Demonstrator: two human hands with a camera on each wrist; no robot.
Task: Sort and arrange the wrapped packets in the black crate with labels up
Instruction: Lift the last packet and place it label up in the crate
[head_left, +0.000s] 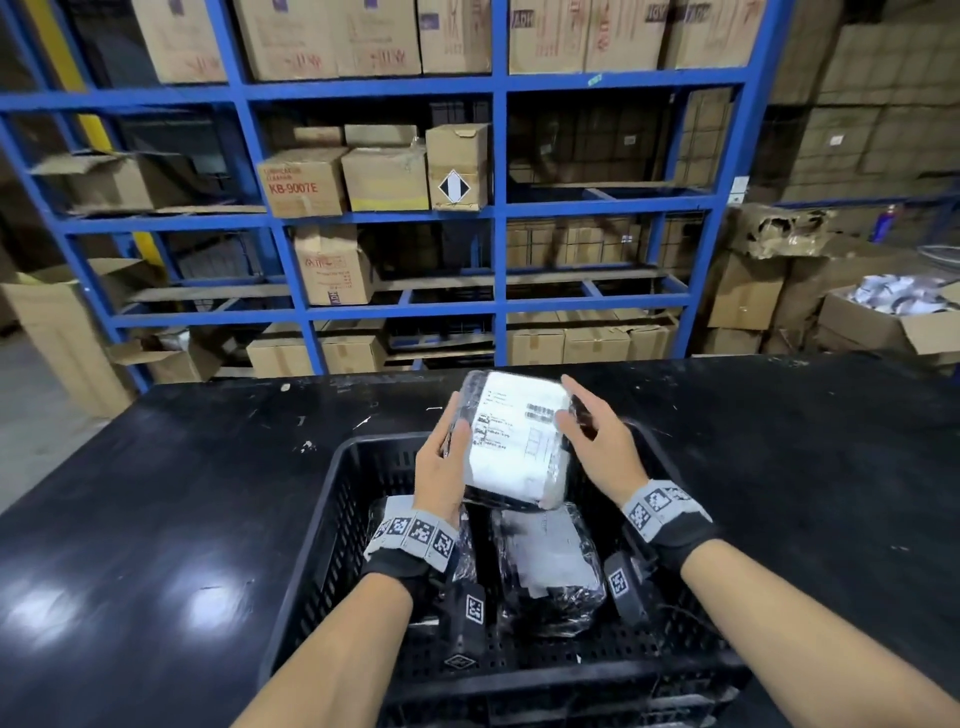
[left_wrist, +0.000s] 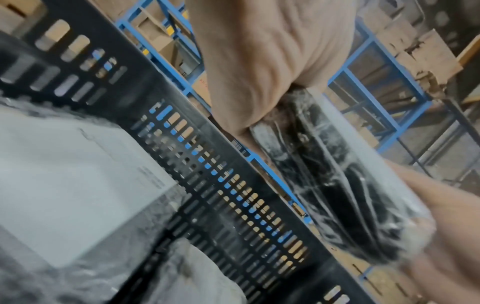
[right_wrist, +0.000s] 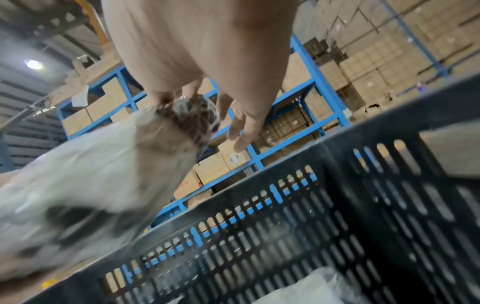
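A person is holding a wrapped packet, label up, over the far end of the black crate. The left hand is gripping its edge, fingers curled under; the right hand is touching it with spread fingers. That one-sided grip on slick wrap may be letting it slip or flip onto the packets below.

1. In front of me is a black counter, scuffed with pale marks and shining under the lights.
2. The black crate sits directly on it, near my edge, its walls slotted.
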